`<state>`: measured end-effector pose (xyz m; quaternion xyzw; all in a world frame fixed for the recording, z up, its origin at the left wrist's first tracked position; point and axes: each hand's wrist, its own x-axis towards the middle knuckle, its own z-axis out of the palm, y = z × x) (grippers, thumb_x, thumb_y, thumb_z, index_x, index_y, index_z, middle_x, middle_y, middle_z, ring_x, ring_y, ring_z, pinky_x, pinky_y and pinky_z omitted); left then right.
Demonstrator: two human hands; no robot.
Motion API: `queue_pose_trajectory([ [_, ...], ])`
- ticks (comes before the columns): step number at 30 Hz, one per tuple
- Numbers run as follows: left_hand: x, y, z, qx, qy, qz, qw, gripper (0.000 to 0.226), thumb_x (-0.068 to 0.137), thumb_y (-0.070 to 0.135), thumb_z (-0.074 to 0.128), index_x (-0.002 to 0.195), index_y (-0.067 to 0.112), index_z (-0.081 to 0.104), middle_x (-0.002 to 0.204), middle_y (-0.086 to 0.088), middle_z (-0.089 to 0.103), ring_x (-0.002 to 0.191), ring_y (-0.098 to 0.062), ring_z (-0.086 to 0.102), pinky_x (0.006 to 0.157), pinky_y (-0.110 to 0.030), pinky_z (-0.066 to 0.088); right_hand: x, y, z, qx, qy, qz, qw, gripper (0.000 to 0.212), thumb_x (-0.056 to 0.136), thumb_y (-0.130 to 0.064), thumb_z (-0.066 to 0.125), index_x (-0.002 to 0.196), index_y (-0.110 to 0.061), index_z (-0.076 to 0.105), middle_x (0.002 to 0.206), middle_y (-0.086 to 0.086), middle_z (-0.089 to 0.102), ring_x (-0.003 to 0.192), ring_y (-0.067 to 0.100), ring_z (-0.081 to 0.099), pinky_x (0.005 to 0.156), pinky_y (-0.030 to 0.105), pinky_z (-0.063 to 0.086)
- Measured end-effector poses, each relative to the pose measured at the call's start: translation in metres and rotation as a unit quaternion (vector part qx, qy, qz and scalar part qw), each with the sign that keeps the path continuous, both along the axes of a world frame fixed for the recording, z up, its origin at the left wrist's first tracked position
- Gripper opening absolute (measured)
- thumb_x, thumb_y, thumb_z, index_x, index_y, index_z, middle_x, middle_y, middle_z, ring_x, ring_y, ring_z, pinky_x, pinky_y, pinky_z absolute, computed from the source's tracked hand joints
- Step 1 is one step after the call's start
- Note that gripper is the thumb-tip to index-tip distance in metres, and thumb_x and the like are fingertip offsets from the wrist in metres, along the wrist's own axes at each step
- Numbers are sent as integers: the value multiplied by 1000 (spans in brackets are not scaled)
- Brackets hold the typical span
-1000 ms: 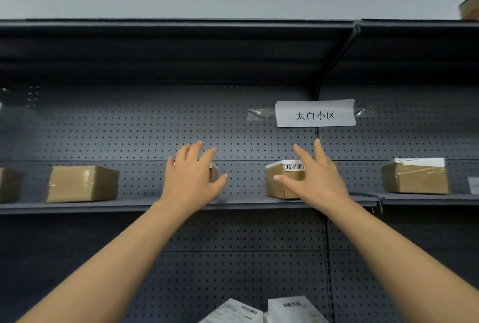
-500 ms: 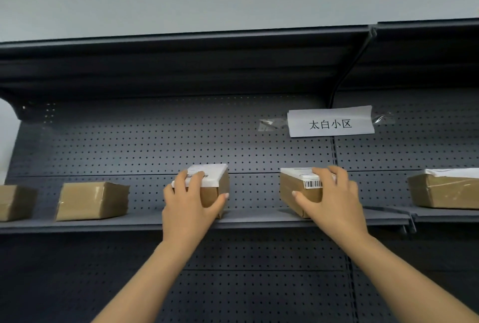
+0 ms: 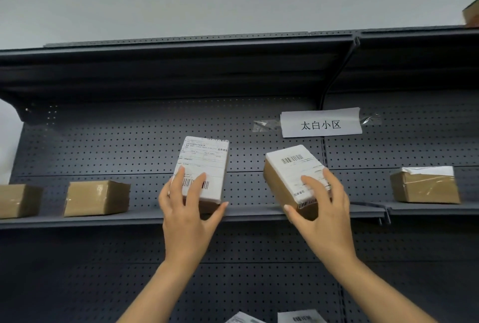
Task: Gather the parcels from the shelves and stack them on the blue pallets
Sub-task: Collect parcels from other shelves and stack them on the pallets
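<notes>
My left hand (image 3: 188,208) grips a small brown parcel (image 3: 204,162), tilted so its white shipping label faces me, lifted off the dark grey shelf (image 3: 103,219). My right hand (image 3: 318,208) grips a second brown parcel (image 3: 290,175) with a white barcode label, also tilted and raised above the shelf edge. Three more brown parcels stand on the same shelf: one at the far left (image 3: 18,201), one beside it (image 3: 97,197), one at the right (image 3: 425,184). No blue pallet is in view.
A white paper sign (image 3: 321,123) is taped to the pegboard back panel. An upper shelf (image 3: 233,63) overhangs the parcels. White-labelled parcels (image 3: 298,317) peek up at the bottom edge on a lower level. A brown box corner (image 3: 471,13) shows at top right.
Both hands went from reaching, to closing on the two middle parcels, to lifting and tipping them toward me off the shelf. The view has tilted upward.
</notes>
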<state>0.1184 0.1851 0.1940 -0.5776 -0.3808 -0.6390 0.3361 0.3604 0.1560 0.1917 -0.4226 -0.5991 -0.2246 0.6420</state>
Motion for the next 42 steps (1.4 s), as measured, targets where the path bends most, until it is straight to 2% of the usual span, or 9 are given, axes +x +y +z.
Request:
queue_pose_trajectory([
  [4,5,-23,-5,25,27,10,999,63,72,51,65,125,19,56,144,-14,37,126,-39,35,74,-52,53,-8,-18,-14,41,-35,24,998,62,71,-41,78,127,-34,52,148,-7,22,137,20,22,101,35,30],
  [7,7,-39,-27,11,37,2,999,67,71,52,67,126,17,55,145,-12,38,127,-36,35,72,-49,54,-16,-35,-31,51,-69,29,996,59,71,-53,66,125,-36,49,148,-3,26,135,30,30,98,40,33],
  [11,-1,-62,-73,-21,11,-43,999,83,69,49,72,135,7,43,148,-10,36,132,-29,33,97,-38,37,-21,-52,-73,32,-87,52,994,61,71,-55,62,127,-36,48,150,-4,26,133,32,33,98,43,35],
  [14,-14,-79,-114,-58,16,-47,997,86,73,55,70,138,9,37,151,-7,29,134,-24,31,101,-34,33,-23,-61,-112,21,-99,70,992,63,71,-54,70,127,-33,49,149,-1,28,129,33,35,97,44,35],
  [23,-69,-115,-225,-211,23,-14,977,82,74,59,65,140,20,36,152,1,30,135,-23,35,105,-32,32,-55,-65,-209,-119,-121,157,973,65,69,-56,68,127,-34,51,149,-2,31,131,30,36,101,50,37],
  [27,-106,-122,-260,-267,12,9,963,77,72,61,66,136,27,42,151,6,31,133,-20,37,106,-25,30,-86,-59,-229,-165,-105,184,963,66,68,-61,72,126,-39,50,149,-5,32,134,25,34,99,42,35],
  [32,-156,-111,-274,-301,-8,37,953,74,71,63,65,134,30,43,150,9,31,133,-20,36,99,-31,37,-133,-28,-235,-192,-100,210,953,63,67,-53,67,124,-28,59,145,0,38,128,29,40,96,43,39],
  [37,-212,-75,-275,-309,-6,58,949,75,72,63,64,134,25,45,150,7,31,133,-20,35,102,-35,36,-185,8,-244,-204,-103,230,946,65,68,-60,65,126,-30,57,147,-4,36,131,21,35,95,33,35],
  [42,-265,-29,-276,-341,8,52,939,77,72,67,61,135,25,45,151,3,33,135,-22,33,101,-34,34,-238,46,-260,-241,-79,234,939,67,68,-58,64,128,-30,56,150,-7,32,135,18,30,98,34,33],
])
